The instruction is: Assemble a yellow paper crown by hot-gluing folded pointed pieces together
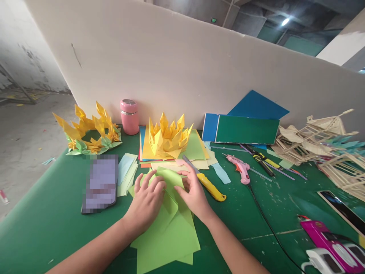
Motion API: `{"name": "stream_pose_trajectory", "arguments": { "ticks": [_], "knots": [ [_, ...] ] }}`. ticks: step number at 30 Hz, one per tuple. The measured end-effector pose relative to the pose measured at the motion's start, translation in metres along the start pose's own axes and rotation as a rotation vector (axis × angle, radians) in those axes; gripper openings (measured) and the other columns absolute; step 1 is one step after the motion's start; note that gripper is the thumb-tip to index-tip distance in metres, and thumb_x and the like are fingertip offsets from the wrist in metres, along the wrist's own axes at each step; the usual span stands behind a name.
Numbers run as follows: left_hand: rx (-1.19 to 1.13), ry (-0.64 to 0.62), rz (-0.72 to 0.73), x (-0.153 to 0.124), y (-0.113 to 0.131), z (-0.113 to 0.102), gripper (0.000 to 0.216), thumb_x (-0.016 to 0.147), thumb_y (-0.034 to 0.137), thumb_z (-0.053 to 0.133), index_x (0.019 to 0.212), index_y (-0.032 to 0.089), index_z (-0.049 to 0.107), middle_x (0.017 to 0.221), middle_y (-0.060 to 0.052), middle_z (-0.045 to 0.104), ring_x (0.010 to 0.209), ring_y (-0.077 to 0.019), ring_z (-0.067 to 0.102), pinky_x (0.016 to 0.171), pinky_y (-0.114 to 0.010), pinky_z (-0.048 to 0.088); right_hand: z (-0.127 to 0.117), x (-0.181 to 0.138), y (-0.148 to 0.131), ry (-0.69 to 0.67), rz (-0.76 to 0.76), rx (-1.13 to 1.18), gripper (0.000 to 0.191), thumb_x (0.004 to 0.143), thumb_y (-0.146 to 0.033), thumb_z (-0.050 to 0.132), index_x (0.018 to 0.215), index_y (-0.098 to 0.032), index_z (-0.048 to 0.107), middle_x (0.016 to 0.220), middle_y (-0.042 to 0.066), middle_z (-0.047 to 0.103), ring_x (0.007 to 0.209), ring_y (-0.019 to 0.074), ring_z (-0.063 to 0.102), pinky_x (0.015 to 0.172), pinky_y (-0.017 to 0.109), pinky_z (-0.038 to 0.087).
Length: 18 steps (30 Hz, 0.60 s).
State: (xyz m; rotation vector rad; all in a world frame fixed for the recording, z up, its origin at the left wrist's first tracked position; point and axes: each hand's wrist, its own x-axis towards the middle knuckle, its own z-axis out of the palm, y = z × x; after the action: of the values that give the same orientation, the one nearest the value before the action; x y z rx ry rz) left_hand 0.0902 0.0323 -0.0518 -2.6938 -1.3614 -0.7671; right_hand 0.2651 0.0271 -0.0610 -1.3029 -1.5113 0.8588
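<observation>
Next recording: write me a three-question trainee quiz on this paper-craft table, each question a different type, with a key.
1. True or false: both hands, the left hand and the right hand, rest on the light green paper.
2. Multiple choice: what lies just right of the right hand on the green table? A) the pink glue gun B) the yellow utility knife C) the pink tumbler
3. Fill in: the yellow folded-paper crown sits on a stack of ____ sheets.

Key: 1 true; 2 B; 3 coloured paper.
</observation>
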Motion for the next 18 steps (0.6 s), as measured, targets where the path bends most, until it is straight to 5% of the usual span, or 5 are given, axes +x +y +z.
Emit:
{"name": "stream_pose_trajectory", "arguments": {
  "ticks": [4,8,13,18],
  "knots": [
    [-0.057,0.01,0.034,0.002,0.0,-0.007,0.03,0.09,0.008,0.031,0.091,0.023,0.058,0.089,-0.004,0.066,0.101,-0.0235,0.057,0.105,-0.052,0.026,-0.011,0.003,-0.001,-0.015,0.149,0.284,0.085,0.075,-0.022,0.064,0.146,-0.026,0.017,0.117,0.013,0.064,0.086,0.0206,0.068,0.075,0.037,0.058],
    [-0.122,-0.005,0.091,0.003,-0.001,-0.012,0.031,0.089,0.009,0.031,0.094,0.022,0.059,0.077,-0.004,0.061,0.074,-0.0213,0.054,0.084,-0.043,0.041,-0.032,0.005,-0.009,0.1,0.126,0.313,0.095,0.073,-0.03,0.07,0.148,-0.027,0.011,0.126,0.015,0.06,0.092,0.0211,0.067,0.08,0.04,0.056],
    [-0.143,-0.077,0.095,0.005,-0.001,-0.007,0.032,0.089,0.009,0.032,0.103,0.021,0.057,0.083,-0.005,0.066,0.078,-0.0216,0.059,0.083,-0.042,0.041,-0.063,0.004,-0.023,0.251,0.033,0.34,0.097,0.075,-0.031,0.069,0.149,-0.028,0.005,0.123,0.014,0.063,0.104,0.0228,0.063,0.084,0.042,0.054],
    [-0.242,-0.006,0.013,0.007,-0.001,-0.008,0.024,0.09,0.018,0.04,0.102,0.02,0.06,0.103,-0.009,0.067,0.095,-0.0248,0.06,0.084,-0.043,0.044,-0.073,-0.001,-0.03,0.509,-0.174,0.193,0.085,0.081,-0.032,0.062,0.148,-0.032,0.009,0.123,0.011,0.058,0.108,0.0228,0.059,0.088,0.046,0.051]
  ]
}}
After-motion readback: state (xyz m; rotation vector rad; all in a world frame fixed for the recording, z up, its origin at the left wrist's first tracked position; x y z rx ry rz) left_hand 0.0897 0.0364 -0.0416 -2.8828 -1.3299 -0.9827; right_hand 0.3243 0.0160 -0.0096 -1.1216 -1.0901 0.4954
